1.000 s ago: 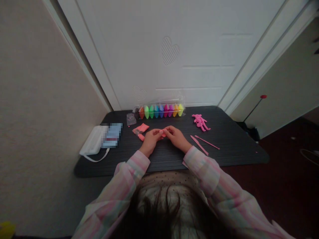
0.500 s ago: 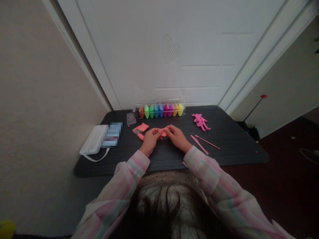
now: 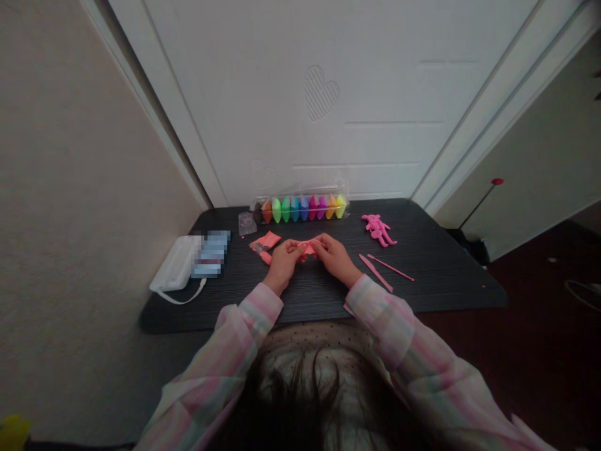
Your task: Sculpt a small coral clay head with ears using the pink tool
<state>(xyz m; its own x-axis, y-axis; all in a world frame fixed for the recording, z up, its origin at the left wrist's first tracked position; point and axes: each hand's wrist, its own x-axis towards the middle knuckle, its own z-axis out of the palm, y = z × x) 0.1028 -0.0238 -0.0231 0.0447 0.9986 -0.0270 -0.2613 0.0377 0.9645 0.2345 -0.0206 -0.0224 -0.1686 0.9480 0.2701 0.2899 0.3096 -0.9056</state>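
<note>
Between my two hands is a small piece of coral-pink modelling clay (image 3: 308,247), above the middle of the dark table (image 3: 310,294). My left hand (image 3: 284,260) pinches its left side and my right hand (image 3: 332,257) its right side, thumbs on top. The fingers partly cover the clay, so its full shape is hidden. Just left of my left hand lies an opened coral clay packet (image 3: 267,240), with a coral lump (image 3: 266,257) by it. Right of my right hand lie a pink flat modelling knife (image 3: 375,273) and a thin pink modelling stick (image 3: 390,267).
Along the back, a clear pack (image 3: 304,208) holds several coloured clay blocks. Near it sits a small clear plastic piece (image 3: 246,223). Pink figure-shaped pieces (image 3: 377,230) lie at the back right. A white device (image 3: 177,263) with a cable and a blurred blue item (image 3: 211,254) occupy the left.
My fingers have shifted slightly on the coral clay, which now looks a little more spread out between them. The other things on the table have stayed put.
</note>
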